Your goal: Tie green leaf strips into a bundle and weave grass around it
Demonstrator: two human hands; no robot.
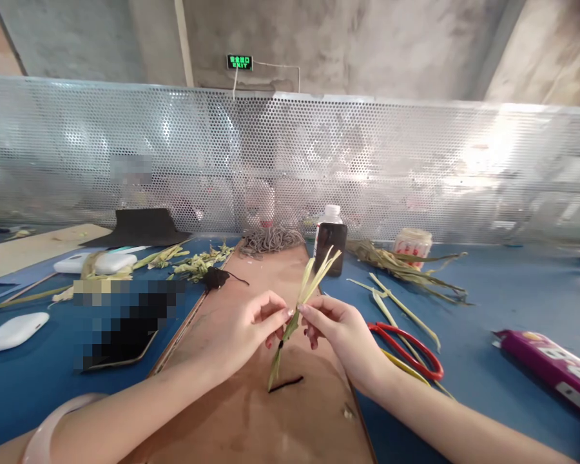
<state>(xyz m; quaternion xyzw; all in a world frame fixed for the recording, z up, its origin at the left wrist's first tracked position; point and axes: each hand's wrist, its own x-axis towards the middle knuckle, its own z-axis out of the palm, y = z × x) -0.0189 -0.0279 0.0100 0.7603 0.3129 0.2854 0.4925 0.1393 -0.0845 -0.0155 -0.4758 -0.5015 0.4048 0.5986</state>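
While the bundle of pale green strips (289, 330) is up in the air over the brown board (212, 412), the left hand (261, 322) has it pinched between thumb and fingers — and the right hand (336, 325) is pinching it too, right beside. There's a dark tie (281, 345) around the lower part, plus a dark thread (286, 385) by its bottom tip. A red handle (438, 370) lies near the right hand, on the blue table (464, 335).
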